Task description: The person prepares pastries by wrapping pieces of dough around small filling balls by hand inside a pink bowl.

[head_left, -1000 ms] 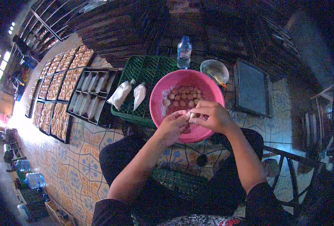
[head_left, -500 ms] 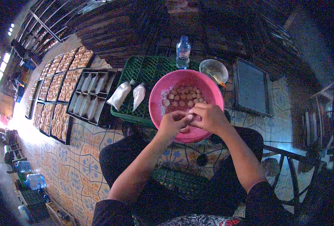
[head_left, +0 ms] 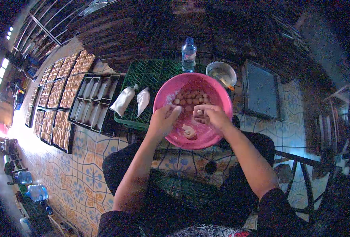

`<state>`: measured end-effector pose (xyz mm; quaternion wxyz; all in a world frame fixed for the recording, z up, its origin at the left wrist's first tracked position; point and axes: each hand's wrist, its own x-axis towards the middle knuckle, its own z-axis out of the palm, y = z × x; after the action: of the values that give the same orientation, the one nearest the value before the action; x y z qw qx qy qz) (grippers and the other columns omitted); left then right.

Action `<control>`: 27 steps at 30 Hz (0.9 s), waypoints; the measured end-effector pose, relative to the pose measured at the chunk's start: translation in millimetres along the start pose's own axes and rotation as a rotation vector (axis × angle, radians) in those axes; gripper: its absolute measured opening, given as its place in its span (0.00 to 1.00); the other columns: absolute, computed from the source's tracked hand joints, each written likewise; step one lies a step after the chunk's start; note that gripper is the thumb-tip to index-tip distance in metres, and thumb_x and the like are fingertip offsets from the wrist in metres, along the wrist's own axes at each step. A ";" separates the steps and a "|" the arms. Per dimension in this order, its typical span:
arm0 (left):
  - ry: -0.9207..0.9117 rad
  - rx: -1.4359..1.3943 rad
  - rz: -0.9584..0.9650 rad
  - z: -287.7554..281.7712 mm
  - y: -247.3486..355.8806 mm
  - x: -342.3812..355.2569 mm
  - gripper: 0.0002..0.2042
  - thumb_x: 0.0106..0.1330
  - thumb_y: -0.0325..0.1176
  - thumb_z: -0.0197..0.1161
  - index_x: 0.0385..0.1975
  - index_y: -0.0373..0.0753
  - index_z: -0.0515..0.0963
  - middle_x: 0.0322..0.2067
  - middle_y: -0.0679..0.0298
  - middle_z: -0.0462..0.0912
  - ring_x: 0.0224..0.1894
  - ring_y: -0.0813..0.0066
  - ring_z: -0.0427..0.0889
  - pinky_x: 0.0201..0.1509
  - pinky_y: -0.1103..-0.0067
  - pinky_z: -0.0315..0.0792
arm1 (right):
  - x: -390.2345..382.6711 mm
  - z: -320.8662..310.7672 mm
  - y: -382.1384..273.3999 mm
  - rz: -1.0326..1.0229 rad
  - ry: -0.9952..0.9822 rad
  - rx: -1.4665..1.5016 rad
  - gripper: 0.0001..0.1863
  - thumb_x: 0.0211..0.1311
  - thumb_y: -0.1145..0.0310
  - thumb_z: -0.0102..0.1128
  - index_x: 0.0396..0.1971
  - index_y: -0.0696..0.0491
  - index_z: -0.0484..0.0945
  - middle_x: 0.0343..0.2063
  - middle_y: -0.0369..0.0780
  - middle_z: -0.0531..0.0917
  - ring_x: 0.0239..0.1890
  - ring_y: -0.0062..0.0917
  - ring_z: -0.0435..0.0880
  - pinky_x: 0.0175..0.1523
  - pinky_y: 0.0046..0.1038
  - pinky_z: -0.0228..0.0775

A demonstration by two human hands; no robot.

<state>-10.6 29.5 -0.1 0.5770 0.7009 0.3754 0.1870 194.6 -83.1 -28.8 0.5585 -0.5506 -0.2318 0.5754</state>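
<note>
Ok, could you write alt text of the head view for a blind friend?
A person's right hand holds a dough ball over a pink basin, the left hand open nearby; more balls and a lump lie inside. A green crate and bread lie to the left.

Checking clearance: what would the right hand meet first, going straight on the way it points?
The right hand would probably meet the dough balls in the pink basin first; its height above them is unclear.

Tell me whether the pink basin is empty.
Not empty: the pink basin holds many small balls and, toward its near side, a larger pale lump.
</note>
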 end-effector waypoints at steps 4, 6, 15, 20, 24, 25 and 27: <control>0.021 0.404 0.216 7.0 -3.2 -4.9 0.16 0.70 0.43 0.61 0.46 0.35 0.82 0.38 0.47 0.87 0.42 0.54 0.87 0.46 0.65 0.78 | 46.3 -30.4 41.3 0.024 0.010 -0.203 0.13 0.65 0.82 0.43 0.45 0.67 0.75 0.49 0.51 0.79 0.55 0.40 0.82 0.66 0.41 0.74; -0.045 0.508 0.267 15.6 -3.2 -7.5 0.15 0.69 0.42 0.61 0.45 0.37 0.83 0.39 0.46 0.86 0.42 0.48 0.87 0.46 0.62 0.79 | 57.2 -42.9 52.4 0.022 0.016 -0.334 0.10 0.65 0.82 0.43 0.41 0.66 0.74 0.51 0.52 0.78 0.58 0.42 0.80 0.68 0.44 0.72; -0.289 0.956 0.083 27.5 -21.8 -11.2 0.13 0.66 0.43 0.61 0.39 0.40 0.84 0.36 0.51 0.87 0.42 0.49 0.87 0.46 0.57 0.80 | 46.6 -16.5 33.1 -0.074 -0.070 0.585 0.15 0.70 0.80 0.48 0.55 0.63 0.67 0.55 0.49 0.77 0.60 0.41 0.78 0.65 0.45 0.74; -0.305 0.955 0.059 29.1 -14.7 -15.3 0.14 0.65 0.44 0.61 0.37 0.39 0.84 0.37 0.50 0.87 0.41 0.50 0.87 0.44 0.58 0.81 | 44.2 6.1 26.0 -0.201 0.274 0.159 0.16 0.69 0.79 0.54 0.55 0.62 0.71 0.45 0.46 0.83 0.47 0.33 0.86 0.52 0.34 0.83; -0.316 0.984 0.084 32.5 -13.3 -15.8 0.13 0.65 0.41 0.61 0.36 0.39 0.84 0.36 0.50 0.87 0.40 0.50 0.88 0.42 0.58 0.82 | 52.2 10.8 22.1 -0.225 0.288 0.032 0.12 0.68 0.80 0.55 0.49 0.64 0.77 0.38 0.45 0.86 0.36 0.30 0.89 0.43 0.30 0.86; -0.337 1.000 0.067 34.3 -13.3 -14.6 0.11 0.64 0.39 0.61 0.36 0.38 0.84 0.35 0.50 0.87 0.39 0.50 0.88 0.41 0.58 0.82 | 54.2 12.3 23.3 -0.228 0.289 0.032 0.12 0.68 0.80 0.55 0.49 0.64 0.77 0.38 0.45 0.86 0.36 0.30 0.89 0.43 0.30 0.86; -0.356 1.021 0.047 34.9 -17.1 -14.7 0.10 0.63 0.36 0.60 0.36 0.38 0.84 0.35 0.50 0.87 0.38 0.50 0.88 0.41 0.58 0.82 | 58.1 18.4 25.5 -0.254 0.263 -0.152 0.12 0.68 0.80 0.54 0.49 0.63 0.78 0.38 0.46 0.86 0.34 0.29 0.89 0.39 0.30 0.86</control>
<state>-1.2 -3.9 -23.0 0.2133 0.9212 0.2993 -0.1278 181.6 -31.4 -67.8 0.6088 -0.6280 -0.2673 0.4045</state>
